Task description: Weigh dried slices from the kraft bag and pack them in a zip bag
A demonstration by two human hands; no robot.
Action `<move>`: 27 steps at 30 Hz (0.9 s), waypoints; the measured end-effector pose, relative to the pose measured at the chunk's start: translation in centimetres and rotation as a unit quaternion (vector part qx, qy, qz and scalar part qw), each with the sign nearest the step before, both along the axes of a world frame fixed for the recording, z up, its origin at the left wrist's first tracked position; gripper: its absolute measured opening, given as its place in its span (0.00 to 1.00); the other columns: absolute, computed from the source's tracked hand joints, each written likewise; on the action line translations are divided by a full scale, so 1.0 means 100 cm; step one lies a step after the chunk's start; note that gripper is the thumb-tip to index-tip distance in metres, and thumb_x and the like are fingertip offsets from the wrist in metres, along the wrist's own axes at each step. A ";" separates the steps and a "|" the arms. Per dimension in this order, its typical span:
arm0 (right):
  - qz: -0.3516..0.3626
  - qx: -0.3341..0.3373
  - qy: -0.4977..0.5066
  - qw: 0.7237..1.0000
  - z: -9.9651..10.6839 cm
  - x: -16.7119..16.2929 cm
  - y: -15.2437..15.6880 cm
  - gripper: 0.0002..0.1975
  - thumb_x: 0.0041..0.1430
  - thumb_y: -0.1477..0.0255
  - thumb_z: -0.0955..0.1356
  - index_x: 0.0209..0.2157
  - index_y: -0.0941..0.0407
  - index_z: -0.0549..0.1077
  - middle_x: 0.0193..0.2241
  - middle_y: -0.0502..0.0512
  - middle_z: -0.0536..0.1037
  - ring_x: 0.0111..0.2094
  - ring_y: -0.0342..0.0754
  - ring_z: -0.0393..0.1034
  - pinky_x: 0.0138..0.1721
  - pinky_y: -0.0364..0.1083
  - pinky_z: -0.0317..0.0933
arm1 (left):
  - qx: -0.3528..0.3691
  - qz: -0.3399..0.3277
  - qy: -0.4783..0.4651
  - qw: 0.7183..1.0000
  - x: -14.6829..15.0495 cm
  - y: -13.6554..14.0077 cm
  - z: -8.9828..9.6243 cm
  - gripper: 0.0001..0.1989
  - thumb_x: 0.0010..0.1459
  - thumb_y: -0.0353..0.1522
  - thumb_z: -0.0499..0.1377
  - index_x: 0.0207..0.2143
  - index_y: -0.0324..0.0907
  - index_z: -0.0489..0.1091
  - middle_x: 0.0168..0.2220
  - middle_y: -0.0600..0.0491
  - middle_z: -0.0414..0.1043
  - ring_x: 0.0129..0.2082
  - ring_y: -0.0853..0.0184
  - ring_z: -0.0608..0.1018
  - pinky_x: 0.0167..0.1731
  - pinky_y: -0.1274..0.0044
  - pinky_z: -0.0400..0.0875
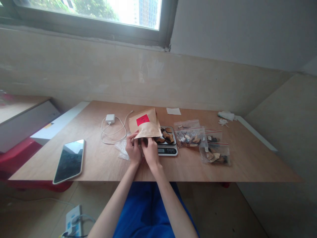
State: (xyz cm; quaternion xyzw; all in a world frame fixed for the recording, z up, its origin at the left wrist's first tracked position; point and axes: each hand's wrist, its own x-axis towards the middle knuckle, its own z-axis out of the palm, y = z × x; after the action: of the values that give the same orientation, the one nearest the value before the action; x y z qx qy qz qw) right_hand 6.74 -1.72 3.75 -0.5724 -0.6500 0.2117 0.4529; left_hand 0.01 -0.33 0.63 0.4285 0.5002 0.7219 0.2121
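A brown kraft paper bag [148, 130] with a red label is tilted in front of me, its mouth toward my body. My left hand [133, 150] grips the near left edge of this bag, fingers bent around it. At the bag's mouth, my right hand [150, 152] has its fingers curled against the rim; their tips are hidden. Partly behind the bag stands a digital kitchen scale [169, 151]. Brown dried slices [168, 137] lie on its platform. Beneath and left of my hands is a crumpled clear plastic bag [121, 148].
Several zip bags of dried pieces [190, 136] lie right of the scale. A charger [110, 118] with its white cable, a tablet-like device [69, 160] and a white paper [173, 111] rest on the wooden table [247, 165]. A power strip [73, 219] is on the floor.
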 end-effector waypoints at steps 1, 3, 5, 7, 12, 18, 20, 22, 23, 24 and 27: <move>0.000 0.003 0.012 1.000 -0.001 0.001 -0.002 0.13 0.57 0.77 0.63 0.44 0.60 0.70 0.41 0.65 0.76 0.42 0.55 0.72 0.42 0.48 0.64 | 0.000 0.001 0.000 1.000 0.000 0.000 0.000 0.06 0.58 0.34 0.52 0.36 0.42 0.67 0.42 0.51 0.74 0.43 0.67 0.75 0.43 0.75 0.67; 0.004 0.004 0.041 0.999 -0.003 0.003 -0.006 0.11 0.56 0.78 0.63 0.42 0.58 0.70 0.41 0.62 0.76 0.42 0.53 0.72 0.43 0.48 0.64 | -0.001 0.001 0.001 1.000 0.000 0.000 0.000 0.06 0.58 0.33 0.52 0.36 0.43 0.67 0.42 0.51 0.74 0.43 0.67 0.75 0.44 0.75 0.67; 0.012 0.008 0.075 0.997 -0.005 0.005 -0.009 0.11 0.55 0.79 0.63 0.41 0.56 0.69 0.40 0.58 0.76 0.42 0.51 0.72 0.43 0.47 0.64 | -0.003 -0.002 0.000 1.000 0.000 0.000 0.000 0.06 0.58 0.33 0.52 0.36 0.43 0.66 0.43 0.51 0.74 0.44 0.67 0.75 0.43 0.75 0.67; 0.021 0.021 0.095 0.995 -0.006 0.008 -0.013 0.11 0.55 0.78 0.63 0.40 0.55 0.69 0.40 0.56 0.76 0.41 0.49 0.71 0.44 0.46 0.64 | -0.003 -0.003 -0.004 1.000 0.000 0.000 -0.001 0.06 0.57 0.33 0.52 0.36 0.43 0.66 0.43 0.51 0.74 0.44 0.67 0.75 0.43 0.75 0.67; 0.059 0.077 0.075 0.992 -0.001 0.021 -0.028 0.11 0.54 0.76 0.63 0.41 0.55 0.68 0.38 0.55 0.73 0.41 0.47 0.68 0.44 0.46 0.64 | -0.001 -0.002 -0.011 1.000 0.001 0.000 -0.002 0.07 0.58 0.34 0.52 0.37 0.43 0.66 0.43 0.51 0.73 0.45 0.66 0.74 0.44 0.75 0.67; 0.016 0.156 0.065 0.985 0.003 0.053 -0.039 0.12 0.55 0.74 0.63 0.43 0.55 0.65 0.36 0.54 0.69 0.36 0.46 0.65 0.39 0.46 0.63 | 0.000 0.005 -0.002 1.000 -0.001 0.000 -0.004 0.08 0.58 0.35 0.51 0.37 0.42 0.66 0.43 0.49 0.73 0.46 0.66 0.74 0.45 0.74 0.66; -0.045 0.173 0.055 0.982 0.003 0.066 -0.032 0.12 0.56 0.73 0.63 0.43 0.55 0.64 0.36 0.55 0.68 0.36 0.46 0.64 0.40 0.47 0.62 | 0.006 0.008 -0.003 1.000 -0.001 0.001 -0.004 0.08 0.58 0.35 0.52 0.37 0.42 0.66 0.43 0.49 0.73 0.46 0.66 0.74 0.45 0.74 0.66; -0.089 0.171 0.017 0.981 0.003 0.077 -0.021 0.12 0.56 0.73 0.63 0.43 0.56 0.65 0.37 0.56 0.68 0.39 0.48 0.63 0.43 0.49 0.61 | 0.007 0.006 -0.006 1.000 -0.001 0.001 -0.005 0.08 0.58 0.35 0.52 0.37 0.42 0.66 0.43 0.48 0.73 0.46 0.66 0.74 0.46 0.74 0.66; -0.102 0.164 -0.013 0.981 0.003 0.082 -0.014 0.12 0.56 0.73 0.62 0.43 0.56 0.66 0.37 0.57 0.68 0.40 0.49 0.62 0.44 0.50 0.59 | 0.006 0.006 -0.007 1.000 -0.001 0.002 -0.005 0.08 0.58 0.35 0.52 0.37 0.42 0.66 0.44 0.48 0.73 0.46 0.66 0.74 0.45 0.74 0.66; -0.109 0.153 -0.047 0.981 0.002 0.086 -0.008 0.12 0.55 0.74 0.62 0.43 0.56 0.67 0.38 0.57 0.68 0.42 0.50 0.61 0.46 0.51 0.58 | 0.003 0.005 -0.008 1.000 -0.001 0.002 -0.005 0.08 0.58 0.36 0.52 0.37 0.42 0.66 0.44 0.48 0.73 0.46 0.66 0.74 0.45 0.74 0.66; -0.111 0.108 -0.139 0.978 -0.001 0.092 0.011 0.13 0.55 0.75 0.62 0.42 0.56 0.71 0.38 0.59 0.67 0.44 0.53 0.59 0.48 0.54 0.55 | -0.006 0.002 -0.009 1.000 -0.001 0.002 -0.005 0.09 0.58 0.36 0.51 0.37 0.42 0.66 0.44 0.49 0.73 0.45 0.66 0.74 0.43 0.74 0.67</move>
State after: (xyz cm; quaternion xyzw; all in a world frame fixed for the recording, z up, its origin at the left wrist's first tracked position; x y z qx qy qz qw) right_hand 15.95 -0.64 3.69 -0.6129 -0.6578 0.0071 0.4378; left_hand -0.04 -0.12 0.13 0.4199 0.5029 0.7234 0.2179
